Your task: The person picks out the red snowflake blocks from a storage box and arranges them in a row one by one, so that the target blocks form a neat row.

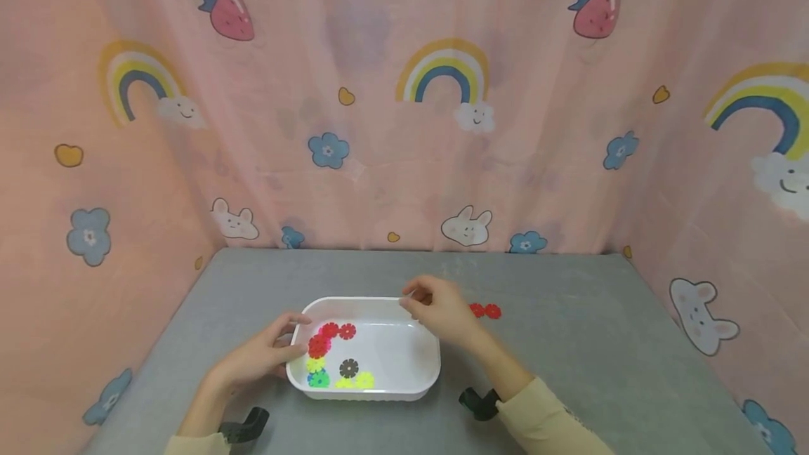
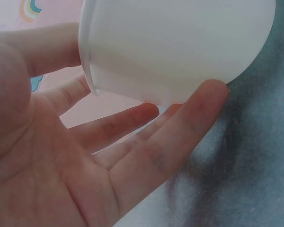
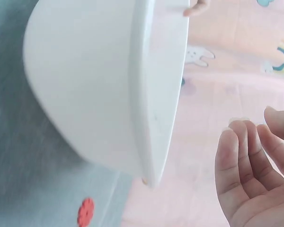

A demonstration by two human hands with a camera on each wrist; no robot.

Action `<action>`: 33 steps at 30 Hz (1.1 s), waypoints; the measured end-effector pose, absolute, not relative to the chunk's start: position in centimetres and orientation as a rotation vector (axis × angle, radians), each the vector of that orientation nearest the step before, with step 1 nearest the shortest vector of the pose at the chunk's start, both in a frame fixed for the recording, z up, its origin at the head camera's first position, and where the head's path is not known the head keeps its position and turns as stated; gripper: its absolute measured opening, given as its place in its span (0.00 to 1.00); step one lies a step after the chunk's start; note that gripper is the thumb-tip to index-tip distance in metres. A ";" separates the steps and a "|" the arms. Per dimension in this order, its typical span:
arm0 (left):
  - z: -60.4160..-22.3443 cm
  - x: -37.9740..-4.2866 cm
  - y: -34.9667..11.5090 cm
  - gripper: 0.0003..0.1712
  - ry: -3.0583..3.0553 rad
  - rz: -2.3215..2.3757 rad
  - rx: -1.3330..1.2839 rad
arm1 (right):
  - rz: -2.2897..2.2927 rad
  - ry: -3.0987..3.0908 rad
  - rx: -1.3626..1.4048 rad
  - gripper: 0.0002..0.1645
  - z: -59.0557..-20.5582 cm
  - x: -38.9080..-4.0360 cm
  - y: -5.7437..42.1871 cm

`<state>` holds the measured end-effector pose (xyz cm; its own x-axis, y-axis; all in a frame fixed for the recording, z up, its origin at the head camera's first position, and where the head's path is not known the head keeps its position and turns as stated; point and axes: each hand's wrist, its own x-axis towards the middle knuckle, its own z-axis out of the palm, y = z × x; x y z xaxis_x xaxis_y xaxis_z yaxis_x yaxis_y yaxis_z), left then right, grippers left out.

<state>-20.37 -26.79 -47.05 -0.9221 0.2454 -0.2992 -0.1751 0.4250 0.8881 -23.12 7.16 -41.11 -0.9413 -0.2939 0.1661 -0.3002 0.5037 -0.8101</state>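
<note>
A white plastic basin (image 1: 397, 353) with rounded corners sits at the front middle of the table. My left hand (image 1: 258, 355) grips its left end, thumb at the rim and fingers against the outer wall in the left wrist view. Snowflake-shaped plastic discs lie inside at the left: red discs (image 1: 318, 346), yellow discs (image 1: 364, 380), a green disc (image 1: 320, 378) and a dark grey disc (image 1: 349, 368). Over the basin's back right corner is my right hand (image 1: 442, 307). Its fingers bend loosely, with nothing visible between them and the thumb in the right wrist view.
Two red discs (image 1: 493, 311) lie on the grey table (image 1: 569, 350), just right of my right hand. Black wrist mounts (image 1: 483, 404) stick out at both wrists. A pink printed curtain (image 1: 392, 181) surrounds the table at the back and sides.
</note>
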 end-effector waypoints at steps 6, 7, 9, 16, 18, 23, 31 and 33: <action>-47.0 -20.3 -26.7 0.33 2.304 1.490 0.060 | 1.477 -2.739 0.603 0.10 -41.4 -23.1 5.4; -47.0 -20.2 -26.7 0.33 2.304 1.490 0.065 | 1.482 -2.745 0.608 0.10 -41.5 -23.1 5.1; -46.9 -20.2 -26.7 0.34 2.302 1.488 0.079 | 1.487 -2.756 0.612 0.10 -41.7 -23.1 4.7; -46.9 -20.1 -26.7 0.34 2.315 1.480 0.097 | 1.463 -2.778 0.638 0.10 -42.3 -23.1 3.1; -46.9 -20.1 -26.7 0.34 2.315 1.479 0.092 | 1.458 -2.795 0.641 0.10 -42.4 -23.1 2.6; -46.9 -20.1 -26.8 0.33 2.318 1.478 0.087 | 1.432 -2.852 0.628 0.11 -42.8 -23.3 1.1; -46.8 -20.2 -26.8 0.33 2.314 1.482 0.112 | 1.356 -2.935 0.636 0.13 -44.1 -23.7 -0.8; -46.8 -20.2 -26.9 0.33 2.319 1.477 0.120 | 1.335 -2.968 0.628 0.14 -44.5 -23.8 -1.1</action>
<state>-20.20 -26.86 -46.83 -0.9215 0.2743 -0.2751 -0.1333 0.4418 0.8872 -23.80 -1.15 -44.52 -0.9137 -0.4063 -0.0026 -0.2677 0.6068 -0.7485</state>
